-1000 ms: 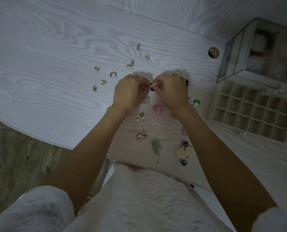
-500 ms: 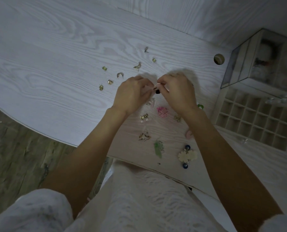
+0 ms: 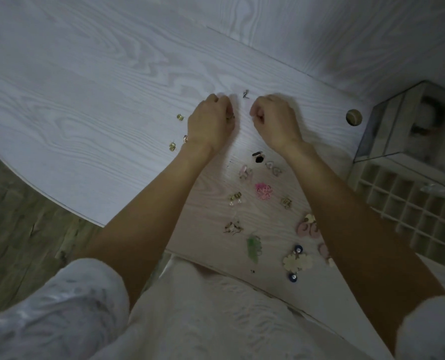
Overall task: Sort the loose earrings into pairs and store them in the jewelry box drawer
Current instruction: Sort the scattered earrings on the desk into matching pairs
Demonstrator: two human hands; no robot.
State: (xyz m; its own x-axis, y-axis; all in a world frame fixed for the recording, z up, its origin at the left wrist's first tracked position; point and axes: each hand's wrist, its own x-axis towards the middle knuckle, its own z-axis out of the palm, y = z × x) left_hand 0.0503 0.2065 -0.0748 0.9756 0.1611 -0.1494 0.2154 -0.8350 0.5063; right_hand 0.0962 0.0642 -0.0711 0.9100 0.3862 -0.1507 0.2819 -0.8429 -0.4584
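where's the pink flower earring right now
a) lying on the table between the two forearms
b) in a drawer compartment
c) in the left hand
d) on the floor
a: the pink flower earring lies flat on the table, between the forearms and nearer the person than both hands, touched by neither.

A white wood-grain table (image 3: 86, 100) carries scattered earrings (image 3: 263, 190) near its front edge and a jewelry box (image 3: 411, 141) at its right edge.

A pale white-grained wooden table (image 3: 86, 105) with a curved edge fills the dim view, a round cable hole (image 3: 353, 117) beyond the right hand, grey-brown plank floor (image 3: 21, 229) lower left.
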